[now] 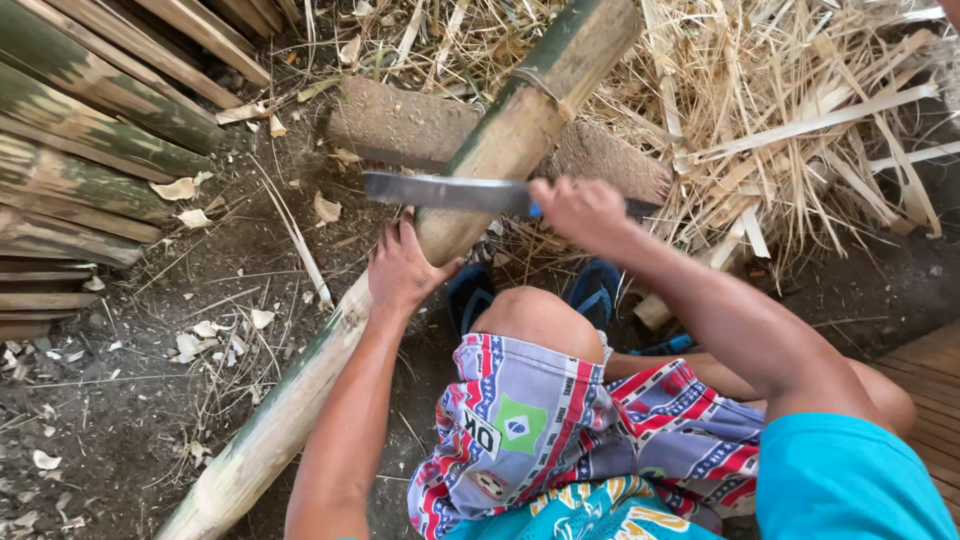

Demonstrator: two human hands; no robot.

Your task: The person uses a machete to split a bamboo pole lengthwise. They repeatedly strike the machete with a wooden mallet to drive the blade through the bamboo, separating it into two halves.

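A: Bamboo pole [480, 170]?
B: Long, thick, green mottled with tan. Lies diagonally, upper end propped on the log [400, 125], lower end on the dirt well below-left of it.
A: Blade [440, 190]?
B: Long flat grey machete, blue at the handle. Lies horizontal across the pole, just below the log, edge against the bamboo.

Single view: camera on my head, facing steeply down, close over my knees [540, 315], hands and the dirt ground [130, 400].
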